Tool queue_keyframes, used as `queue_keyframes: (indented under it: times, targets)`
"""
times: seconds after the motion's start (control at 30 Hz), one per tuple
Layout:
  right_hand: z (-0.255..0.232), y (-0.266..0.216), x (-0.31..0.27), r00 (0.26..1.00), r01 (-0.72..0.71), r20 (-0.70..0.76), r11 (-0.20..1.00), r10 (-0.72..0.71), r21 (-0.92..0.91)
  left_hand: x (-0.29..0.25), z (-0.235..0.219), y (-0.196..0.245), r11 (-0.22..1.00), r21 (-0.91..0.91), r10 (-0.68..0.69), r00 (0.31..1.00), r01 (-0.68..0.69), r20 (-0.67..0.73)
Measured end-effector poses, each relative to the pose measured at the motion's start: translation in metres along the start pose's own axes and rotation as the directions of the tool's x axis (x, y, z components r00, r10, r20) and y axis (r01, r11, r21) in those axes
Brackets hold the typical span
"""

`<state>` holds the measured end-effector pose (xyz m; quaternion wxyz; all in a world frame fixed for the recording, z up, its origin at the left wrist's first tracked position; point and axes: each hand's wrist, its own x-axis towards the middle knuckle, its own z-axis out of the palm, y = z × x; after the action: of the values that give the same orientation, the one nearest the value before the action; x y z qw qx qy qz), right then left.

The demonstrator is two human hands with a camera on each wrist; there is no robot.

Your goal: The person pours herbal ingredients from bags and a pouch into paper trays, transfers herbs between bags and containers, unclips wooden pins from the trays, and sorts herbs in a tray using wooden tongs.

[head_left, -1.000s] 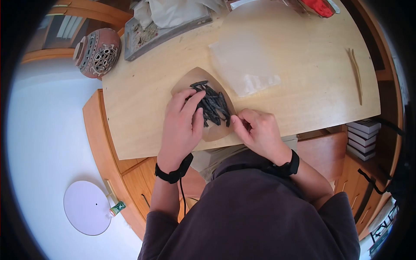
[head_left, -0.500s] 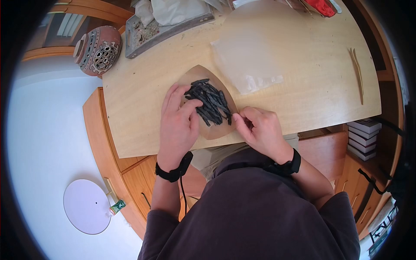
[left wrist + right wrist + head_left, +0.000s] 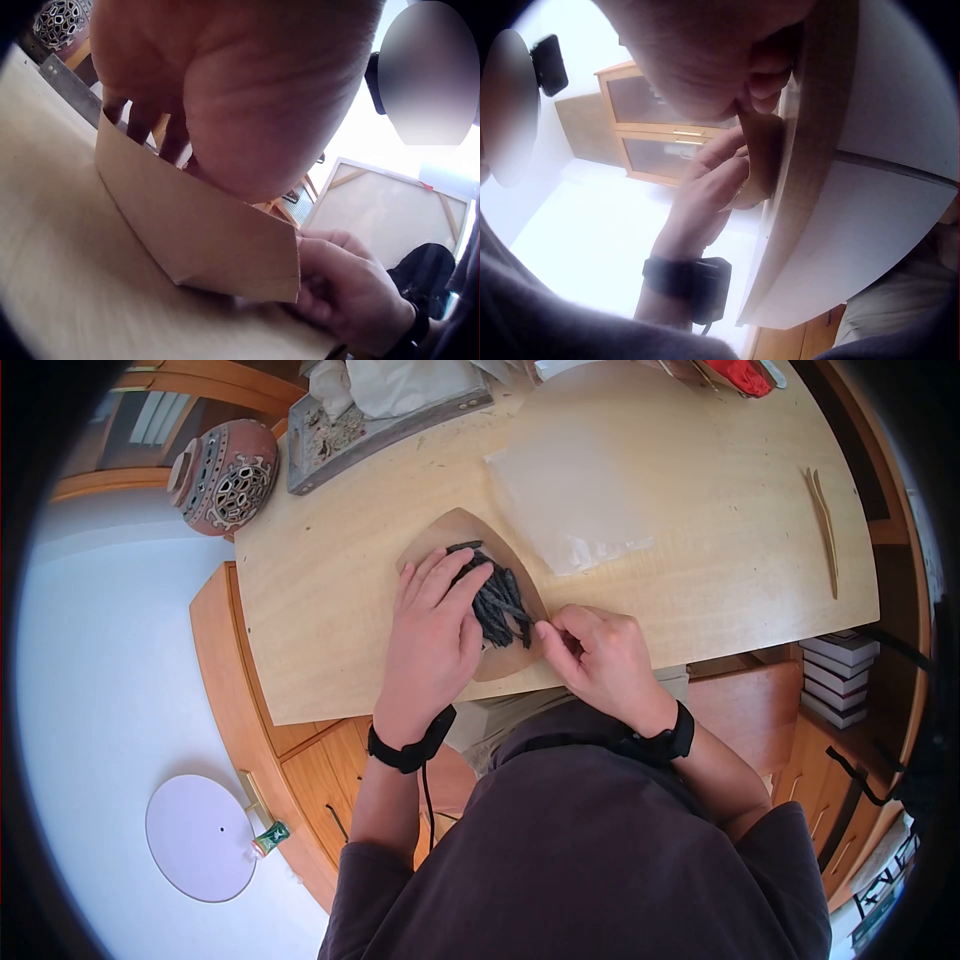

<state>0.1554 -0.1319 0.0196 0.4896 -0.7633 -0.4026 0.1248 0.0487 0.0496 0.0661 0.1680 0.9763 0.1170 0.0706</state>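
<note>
A brown tray with raised, curved sides [image 3: 440,536] lies near the table's front edge and holds a heap of dark, twisted sticks [image 3: 497,608]. Over the heap's left part lies my left hand [image 3: 432,635], its fingers spread and slightly bent, fingertips on the sticks. My right hand [image 3: 603,663] pinches the tray's right corner between thumb and curled fingers. In the left wrist view the tray's outer wall [image 3: 202,225] hides the sticks and my left fingertips. The right wrist view shows the tray wall [image 3: 763,154] between both hands.
On the table [image 3: 730,550] lie a translucent sheet [image 3: 575,510] behind the tray and wooden tweezers [image 3: 823,530] at the right. A grey tray [image 3: 390,432] with white bags stands at the back left, beside a patterned pot [image 3: 232,478].
My left hand first drew back toward the tray's left side, then moved right and forward over the sticks, covering more of them. The right hand has stayed at the tray's corner.
</note>
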Motion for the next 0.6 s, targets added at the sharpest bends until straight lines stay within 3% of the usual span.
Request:
queue_keyframes:
  times: [0.23,0.3,0.43,0.6]
  targets:
    - [0.001,0.001,-0.001,1.0,0.002,0.007,1.0,-0.002,0.009,-0.003,0.002,0.001,0.986,-0.164,-0.006,0.99,-0.016,-0.138]
    - [0.001,0.001,-0.001,1.0,0.006,-0.001,1.0,-0.006,0.01,-0.006,0.002,0.001,0.983,-0.185,0.007,1.0,-0.008,-0.003]
    - [0.002,0.002,-0.001,1.0,0.016,-0.011,1.0,-0.016,-0.001,-0.006,0.001,0.006,0.99,-0.117,0.082,0.997,-0.081,0.005]
    - [0.003,0.002,0.0,1.0,0.022,-0.011,1.0,-0.022,-0.003,-0.008,0.004,0.009,0.999,-0.044,-0.006,1.0,0.006,0.011]
